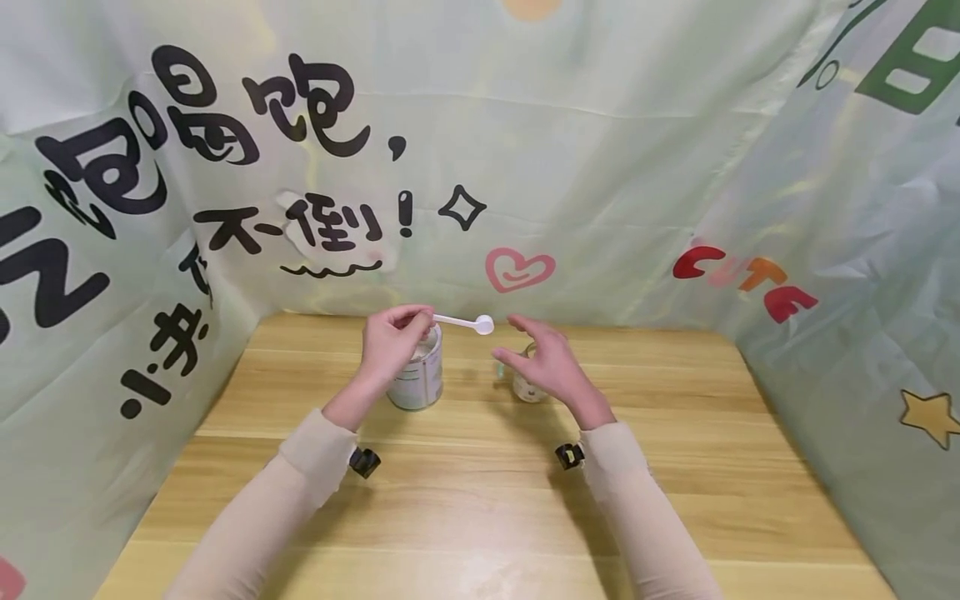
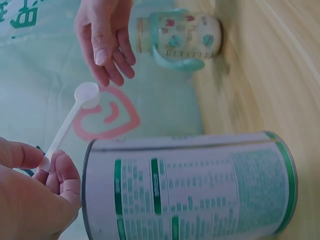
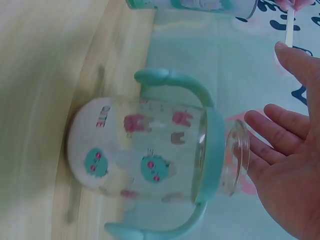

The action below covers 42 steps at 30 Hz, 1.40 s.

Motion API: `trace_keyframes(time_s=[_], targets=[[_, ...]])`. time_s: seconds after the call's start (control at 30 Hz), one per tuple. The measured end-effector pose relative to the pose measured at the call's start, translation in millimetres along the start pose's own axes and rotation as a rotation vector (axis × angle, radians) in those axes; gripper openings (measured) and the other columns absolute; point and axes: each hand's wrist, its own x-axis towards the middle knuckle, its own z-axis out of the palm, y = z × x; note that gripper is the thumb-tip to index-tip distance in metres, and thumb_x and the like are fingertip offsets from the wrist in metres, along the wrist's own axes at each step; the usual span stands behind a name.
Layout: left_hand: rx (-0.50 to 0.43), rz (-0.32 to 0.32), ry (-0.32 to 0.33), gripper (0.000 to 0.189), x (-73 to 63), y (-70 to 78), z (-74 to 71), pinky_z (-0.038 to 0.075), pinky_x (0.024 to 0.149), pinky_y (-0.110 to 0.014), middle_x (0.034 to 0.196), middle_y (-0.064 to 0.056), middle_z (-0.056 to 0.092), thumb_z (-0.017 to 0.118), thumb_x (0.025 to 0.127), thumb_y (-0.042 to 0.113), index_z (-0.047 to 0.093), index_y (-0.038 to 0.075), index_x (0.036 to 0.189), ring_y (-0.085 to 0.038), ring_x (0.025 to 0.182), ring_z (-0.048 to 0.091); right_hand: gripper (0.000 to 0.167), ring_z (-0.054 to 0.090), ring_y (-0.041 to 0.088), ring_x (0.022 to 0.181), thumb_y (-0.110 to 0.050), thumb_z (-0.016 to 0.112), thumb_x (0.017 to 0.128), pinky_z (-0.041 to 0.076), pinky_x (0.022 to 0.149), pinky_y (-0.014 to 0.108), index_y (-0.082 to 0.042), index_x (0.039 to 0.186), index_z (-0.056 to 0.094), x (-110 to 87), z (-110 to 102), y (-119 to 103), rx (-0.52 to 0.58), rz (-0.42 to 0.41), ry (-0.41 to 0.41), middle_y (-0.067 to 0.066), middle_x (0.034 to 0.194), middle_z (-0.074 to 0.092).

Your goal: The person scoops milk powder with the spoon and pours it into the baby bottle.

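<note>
A white long-handled scoop is pinched at its handle end by my left hand, above the rim of a white and green powder can. In the left wrist view the scoop's bowl points toward my right hand. My right hand, fingers extended and holding nothing, hovers by the top of a clear baby bottle. The right wrist view shows that bottle upright on the table, lidless, with a mint collar and two mint handles. Pale powder shows inside the can's mouth.
The wooden table is bordered at back and sides by a pale green printed cloth. Small black devices are strapped at both wrists. The can stands left of the bottle, with bare wood between them.
</note>
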Motion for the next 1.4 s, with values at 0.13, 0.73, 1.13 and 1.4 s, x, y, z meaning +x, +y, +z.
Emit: trace_keyframes(time_s=[0.13,0.73,1.13,1.4], targets=[[-0.008,-0.014,0.031,0.026,0.7,0.3,-8.6,0.059,0.073,-0.018,0.095,-0.011,0.08,0.07,0.1,0.017,0.079,-0.002,0.114,-0.016,0.082,0.074,0.073,0.051,0.035,0.146,-0.046,0.076,0.096,0.041,0.121,0.055,-0.008,0.154,0.051,3.3,4,-5,-0.015,0.004,-0.012,0.015,0.154,0.058],[0.056,-0.013,0.125,0.029,2.9,-7.0,-50.3,0.055,0.069,-0.014,0.089,-0.002,0.077,0.07,0.102,0.019,0.076,-0.004,0.119,-0.004,0.075,0.066,0.082,0.054,0.033,0.144,-0.054,0.077,0.093,0.043,0.12,0.054,-0.011,0.157,0.049,19.7,25,-30,-0.032,-0.033,-0.07,0.011,0.155,0.057],[0.118,0.005,0.167,0.028,1.7,-12.1,-68.1,0.054,0.064,-0.014,0.073,0.013,0.067,0.07,0.1,0.016,0.077,-0.006,0.116,0.001,0.069,0.061,0.085,0.059,0.034,0.138,-0.052,0.081,0.09,0.048,0.115,0.055,-0.009,0.156,0.049,27.9,47,-40,-0.015,-0.086,-0.102,0.015,0.152,0.06],[0.244,0.08,0.172,0.023,1.0,-15.9,-73.4,0.049,0.062,-0.014,0.084,-0.005,0.076,0.071,0.1,0.017,0.081,-0.001,0.111,-0.001,0.069,0.06,0.084,0.059,0.035,0.137,-0.051,0.081,0.09,0.049,0.113,0.056,-0.012,0.157,0.048,31.7,56,-44,0.002,-0.106,-0.118,0.016,0.151,0.06]])
